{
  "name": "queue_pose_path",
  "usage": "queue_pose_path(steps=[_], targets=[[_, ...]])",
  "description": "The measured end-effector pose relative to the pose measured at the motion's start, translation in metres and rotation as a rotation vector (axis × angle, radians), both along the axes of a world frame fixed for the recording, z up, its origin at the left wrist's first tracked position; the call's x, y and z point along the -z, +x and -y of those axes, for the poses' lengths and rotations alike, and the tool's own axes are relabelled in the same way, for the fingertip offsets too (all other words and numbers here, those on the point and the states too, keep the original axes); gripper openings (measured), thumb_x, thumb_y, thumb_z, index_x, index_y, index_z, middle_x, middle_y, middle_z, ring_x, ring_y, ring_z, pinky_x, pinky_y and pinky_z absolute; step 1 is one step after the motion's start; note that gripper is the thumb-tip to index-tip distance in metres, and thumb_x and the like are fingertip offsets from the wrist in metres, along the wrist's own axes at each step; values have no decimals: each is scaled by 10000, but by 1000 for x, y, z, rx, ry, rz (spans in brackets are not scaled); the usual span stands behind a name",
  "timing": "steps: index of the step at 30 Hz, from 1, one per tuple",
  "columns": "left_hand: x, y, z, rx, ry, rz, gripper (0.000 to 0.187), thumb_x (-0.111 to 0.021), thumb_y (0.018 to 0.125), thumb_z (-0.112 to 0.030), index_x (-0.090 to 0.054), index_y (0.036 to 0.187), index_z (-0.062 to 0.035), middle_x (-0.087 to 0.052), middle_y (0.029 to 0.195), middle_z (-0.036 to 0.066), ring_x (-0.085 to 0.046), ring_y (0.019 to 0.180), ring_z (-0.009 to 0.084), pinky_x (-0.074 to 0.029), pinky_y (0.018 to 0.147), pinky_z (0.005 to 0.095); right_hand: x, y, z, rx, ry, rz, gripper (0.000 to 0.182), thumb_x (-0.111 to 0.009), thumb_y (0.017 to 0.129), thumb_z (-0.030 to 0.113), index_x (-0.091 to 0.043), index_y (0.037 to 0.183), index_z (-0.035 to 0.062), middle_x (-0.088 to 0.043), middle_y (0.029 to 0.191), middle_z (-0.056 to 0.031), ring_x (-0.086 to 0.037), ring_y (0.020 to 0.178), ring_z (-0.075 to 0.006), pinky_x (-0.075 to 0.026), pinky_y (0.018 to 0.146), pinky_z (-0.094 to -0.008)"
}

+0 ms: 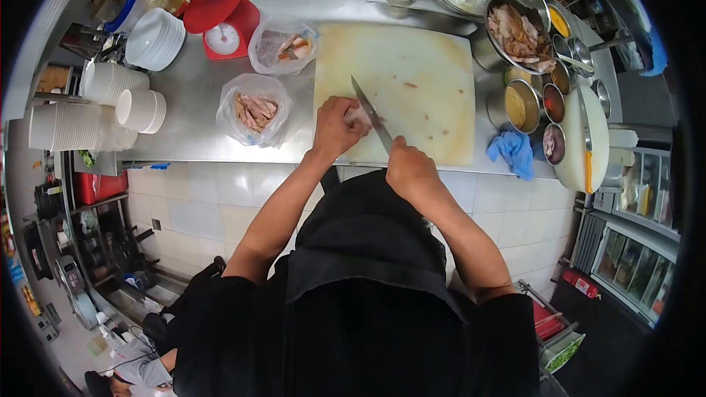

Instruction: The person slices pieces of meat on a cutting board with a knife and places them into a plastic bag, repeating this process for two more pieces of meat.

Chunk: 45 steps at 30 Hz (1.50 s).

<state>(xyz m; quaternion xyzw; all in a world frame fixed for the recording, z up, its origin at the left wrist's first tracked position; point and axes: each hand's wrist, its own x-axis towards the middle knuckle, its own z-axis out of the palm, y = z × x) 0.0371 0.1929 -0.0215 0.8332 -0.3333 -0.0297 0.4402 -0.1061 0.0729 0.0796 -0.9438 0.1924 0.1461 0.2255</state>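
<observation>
Pale meat piece (356,120), 1: on the near-left part of the cutting board (419,59), beside the blade; likely light, soft, slippery; best held from the left, fingertips tucked. Left hand (338,126): fingers bent together, gripping the meat. Kitchen knife (373,116): stiff; hold by handle. Right hand (410,169): fingers wrapped around it.

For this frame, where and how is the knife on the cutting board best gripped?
By the handle, from the person's near right, as the right hand holds it. The knife's blade slants away toward the far left, and the left hand is on the meat beside it, so the handle end looks safest.
</observation>
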Motion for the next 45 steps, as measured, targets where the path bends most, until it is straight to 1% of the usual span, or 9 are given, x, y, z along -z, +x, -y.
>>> queue_pose_path(steps=[15,21,25,34,37,38,40,42,45], targets=[[12,-7,0,46,-62,106,309,-698,678,-107,-611,959,-12,-646,858,177,-616,832,383,-491,754,444,19,7,3,91,170,88,249,-487,845,77,-521,1038,-77,-669,900,-304,-666,896,-453,-519,807,-534],[14,-14,-1,6,61,-21,386,-690,674,-92,-618,1048,-27,-634,1031,209,-584,964,411,-465,854,484,34,2,0,154,147,79,248,-489,886,88,-517,1062,-85,-671,889,-294,-670,869,-444,-527,784,-527],[-3,-39,-3,-138,-30,386,375,-705,679,-100,-620,1036,-25,-588,1126,225,-562,1006,430,-457,855,501,42,0,33,152,215,93,288,-485,956,219,-532,1049,-49,-668,882,-281,-661,846,-445,-512,773,-533],[3,-16,13,-10,356,308,358,-688,717,-125,-625,1046,1,-625,1058,235,-602,950,437,-495,825,491,46,-27,43,224,198,58,343,-479,965,282,-559,1073,-33,-654,932,-309,-637,908,-474,-503,823,-539],[5,17,5,63,-12,-47,277,-615,829,-130,-640,1057,25,-697,1034,212,-676,925,379,-538,804,409,81,-26,43,247,176,86,323,-467,946,238,-571,1078,-38,-655,942,-312,-640,919,-470,-509,830,-532],[-10,24,2,81,150,-91,273,-591,894,-152,-649,1103,13,-718,1048,147,-705,886,295,-555,749,368,106,-27,48,173,150,78,301,-467,914,193,-588,1047,-47,-659,954,-305,-645,927,-460,-514,835,-523],[-43,23,-5,-18,54,-770,286,-547,921,-89,-631,1171,22,-688,1045,94,-684,854,189,-569,733,319,88,-27,44,202,187,37,252,-493,881,152,-612,987,-42,-666,934,-290,-653,902,-449,-527,802,-513],[-23,25,-18,29,-371,-1187,358,-462,906,9,-518,1254,75,-631,1131,178,-677,923,281,-582,812,418,62,-28,38,280,170,100,270,-482,966,215,-555,1073,-21,-676,895,-261,-654,875,-450,-513,792,-541],[-28,14,-26,74,-422,-1229,424,-449,894,40,-467,1317,27,-601,1210,180,-663,990,304,-559,884,426,49,-30,35,265,164,104,247,-492,960,197,-526,1062,-26,-673,871,-264,-659,858,-443,-516,780,-537]])
